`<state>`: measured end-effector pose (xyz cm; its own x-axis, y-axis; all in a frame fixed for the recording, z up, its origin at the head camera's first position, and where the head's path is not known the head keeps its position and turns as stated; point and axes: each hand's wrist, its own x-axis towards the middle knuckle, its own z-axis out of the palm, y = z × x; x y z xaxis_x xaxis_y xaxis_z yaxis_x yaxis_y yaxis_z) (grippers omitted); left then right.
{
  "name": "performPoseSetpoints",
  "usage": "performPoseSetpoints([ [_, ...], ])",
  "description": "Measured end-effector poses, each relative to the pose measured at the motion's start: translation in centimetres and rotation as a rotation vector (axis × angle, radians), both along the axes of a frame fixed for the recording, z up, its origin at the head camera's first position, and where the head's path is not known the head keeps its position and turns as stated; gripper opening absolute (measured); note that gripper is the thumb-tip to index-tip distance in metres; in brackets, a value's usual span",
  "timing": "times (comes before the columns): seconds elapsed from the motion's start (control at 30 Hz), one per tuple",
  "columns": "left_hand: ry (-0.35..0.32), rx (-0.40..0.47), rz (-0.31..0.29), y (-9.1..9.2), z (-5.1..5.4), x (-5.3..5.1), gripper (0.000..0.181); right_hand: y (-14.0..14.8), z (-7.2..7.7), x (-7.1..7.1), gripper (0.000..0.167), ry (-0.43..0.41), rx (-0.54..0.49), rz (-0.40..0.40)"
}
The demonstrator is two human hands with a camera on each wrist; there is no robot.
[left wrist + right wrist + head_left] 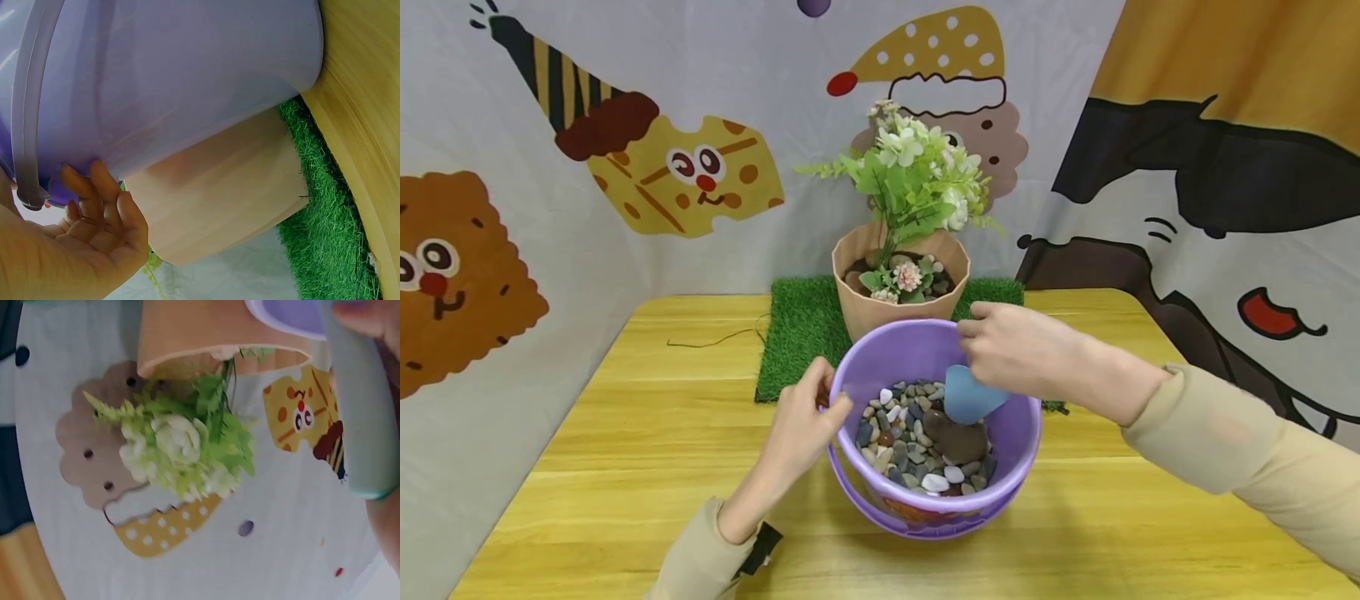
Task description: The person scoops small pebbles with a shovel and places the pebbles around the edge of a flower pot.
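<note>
A purple bucket (1018, 450) holds many pebbles (910, 429), a larger brown stone (957, 437) and a few white ones. My left hand (805, 421) grips the bucket's left rim; in the left wrist view that hand (94, 240) has its fingertips against the outer wall, beside the bucket's handle (28, 94). My right hand (1026, 350) is over the right side of the bucket, gripping a blue scoop (968, 396) whose blade hangs inside above the pebbles. The right wrist view shows the pale scoop handle (365, 406) in the right hand (381, 337).
Behind the bucket stands a peach flowerpot (880, 312) with white and pink flowers, on a green turf mat (797, 342). A thin dark thread (711, 342) lies on the wooden table (625, 467) at the left. A printed cloth hangs behind.
</note>
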<state>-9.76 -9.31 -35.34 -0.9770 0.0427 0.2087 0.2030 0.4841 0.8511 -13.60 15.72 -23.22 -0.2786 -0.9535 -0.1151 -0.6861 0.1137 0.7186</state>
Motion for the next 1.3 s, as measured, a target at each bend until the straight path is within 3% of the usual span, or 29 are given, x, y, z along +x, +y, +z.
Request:
performPoseSetpoints([
  [0.2, 0.013, -0.003, -0.001, 0.0, 0.1, -0.1, 0.012, 0.8, -0.3, -0.4, 0.011, -0.228, -0.049, -0.024],
  [0.37, 0.015, -0.004, 0.000, 0.0, 0.2, -0.1, 0.012, 1.4, -1.2, -0.9, 0.013, -0.332, -0.165, -0.024],
  [0.53, 0.009, -0.002, -0.001, 0.0, 0.2, 0.0, 0.012, 1.4, -1.6, -0.9, 0.012, -0.324, -0.210, -0.069],
  [0.73, -0.003, 0.003, -0.001, 0.0, 0.2, 0.0, 0.012, 0.9, -1.9, -0.5, 0.012, -0.211, -0.149, -0.129],
  [1.03, -0.008, 0.002, 0.001, 0.0, 0.1, 0.0, 0.012, -0.5, -2.1, 0.2, 0.013, -0.187, -0.082, -0.143],
  [1.13, -0.005, -0.002, 0.003, 0.0, 0.1, 0.0, 0.012, -0.6, -2.2, 0.3, 0.015, -0.241, -0.094, -0.176],
  [1.3, -0.004, -0.003, 0.004, 0.0, 0.1, 0.0, 0.013, -0.1, -2.6, -0.3, 0.023, -0.408, -0.168, -0.240],
])
